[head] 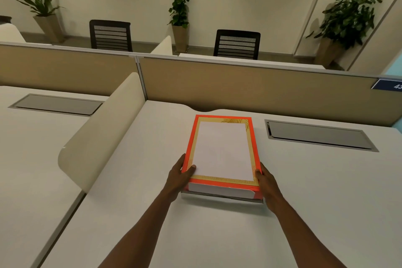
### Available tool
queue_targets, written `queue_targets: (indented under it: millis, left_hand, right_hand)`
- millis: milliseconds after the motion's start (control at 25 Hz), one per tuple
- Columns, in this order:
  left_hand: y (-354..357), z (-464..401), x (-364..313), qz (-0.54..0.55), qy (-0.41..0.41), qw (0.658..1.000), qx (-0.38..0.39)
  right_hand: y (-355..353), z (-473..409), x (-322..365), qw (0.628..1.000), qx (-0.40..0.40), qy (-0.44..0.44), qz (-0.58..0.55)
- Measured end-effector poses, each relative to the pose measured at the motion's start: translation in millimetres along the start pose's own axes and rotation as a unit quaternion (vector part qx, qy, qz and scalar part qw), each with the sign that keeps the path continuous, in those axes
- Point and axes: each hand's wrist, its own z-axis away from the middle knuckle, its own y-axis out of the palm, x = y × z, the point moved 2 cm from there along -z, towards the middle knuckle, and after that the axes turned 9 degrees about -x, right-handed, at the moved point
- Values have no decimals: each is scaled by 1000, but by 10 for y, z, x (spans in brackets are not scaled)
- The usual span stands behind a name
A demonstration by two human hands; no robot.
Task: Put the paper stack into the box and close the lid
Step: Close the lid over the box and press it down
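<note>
An orange box (254, 137) with a gold inner border lies lengthwise on the white desk (217, 235) in front of me. A white paper stack (223, 150) fills its middle, top sheet showing. The stack's white edge shows through the box's near side. A thin grey edge (221, 197) sticks out beneath the near side; I cannot tell what it is. My left hand (180, 177) grips the box's near left corner, thumb on the rim by the paper. My right hand (267, 183) grips the near right corner.
A curved cream divider (102, 137) stands at the desk's left. A grey cable hatch (319, 136) is set into the desk at the right, another (56, 104) on the neighbouring desk. A tan partition (239, 85) closes the far edge, with chairs and plants behind it.
</note>
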Motion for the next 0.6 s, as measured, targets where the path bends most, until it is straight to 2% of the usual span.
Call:
queue_targets:
  millis: [360, 600]
  left_hand:
    - [50, 170, 169, -29, 9, 1000, 1]
    - [62, 199, 228, -68, 11, 998, 2]
  right_hand:
    - [-14, 120, -115, 1000, -9, 2, 4]
    - [3, 169, -218, 997, -16, -19, 71]
